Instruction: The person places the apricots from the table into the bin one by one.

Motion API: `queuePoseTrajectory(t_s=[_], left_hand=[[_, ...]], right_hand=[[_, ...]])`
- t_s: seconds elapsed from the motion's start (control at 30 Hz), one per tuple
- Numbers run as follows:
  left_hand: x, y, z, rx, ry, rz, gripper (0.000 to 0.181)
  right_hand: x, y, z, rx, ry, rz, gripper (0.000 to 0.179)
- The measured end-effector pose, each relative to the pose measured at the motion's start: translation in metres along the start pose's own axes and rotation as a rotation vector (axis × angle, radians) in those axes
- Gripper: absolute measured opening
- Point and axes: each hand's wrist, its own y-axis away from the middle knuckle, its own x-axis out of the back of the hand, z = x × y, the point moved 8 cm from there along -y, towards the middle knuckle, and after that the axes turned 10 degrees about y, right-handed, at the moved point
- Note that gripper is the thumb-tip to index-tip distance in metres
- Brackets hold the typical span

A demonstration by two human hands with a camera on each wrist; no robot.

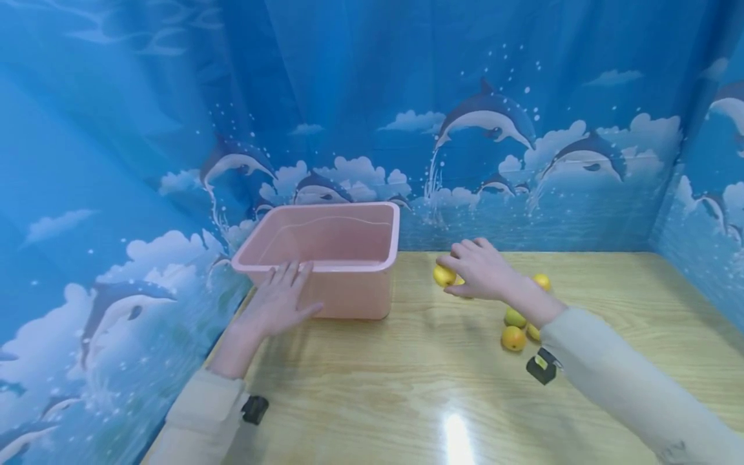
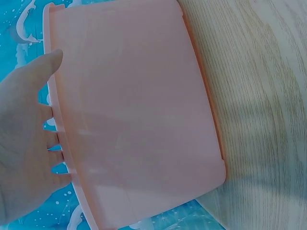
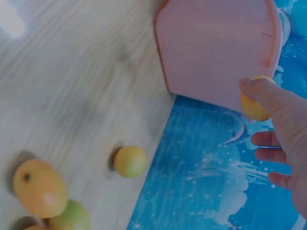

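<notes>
A pink plastic bin (image 1: 325, 294) stands upright on the table. My left hand (image 1: 276, 303) rests at its near rim, fingers fairly straight across the edge and thumb spread against the outer wall. In the left wrist view, the thumb (image 2: 50, 64) touches just below the rim. My right hand (image 1: 479, 268) holds a small round yellow fruit (image 1: 444, 276) to the right of the bin, raised above the rest. The right wrist view shows this yellow fruit (image 3: 254, 106) pinched by the thumb, with the other fingers apart. Below lies another yellow fruit (image 3: 130, 161) on the table.
Several fruits lie under the right forearm, among them an orange one (image 1: 513, 338), a greenish one (image 1: 514, 317) and a yellow-orange one (image 1: 542, 281). The wooden table (image 1: 378, 381) meets a blue dolphin-print curtain (image 1: 349, 97) at the back and sides.
</notes>
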Motion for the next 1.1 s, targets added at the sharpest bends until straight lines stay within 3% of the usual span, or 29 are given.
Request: queuePoseTrajectory(t_s=[0.83, 1.1], left_hand=[[-0.004, 0.0, -0.001, 0.004, -0.054, 0.024, 0.087], [-0.004, 0.0, -0.002, -0.002, -0.058, 0.029, 0.089]], right_hand=[[0.038, -0.087, -0.018, -0.087, -0.092, 0.063, 0.05], [0.026, -0.108, -0.025, -0.138, -0.134, -0.034, 0.042]])
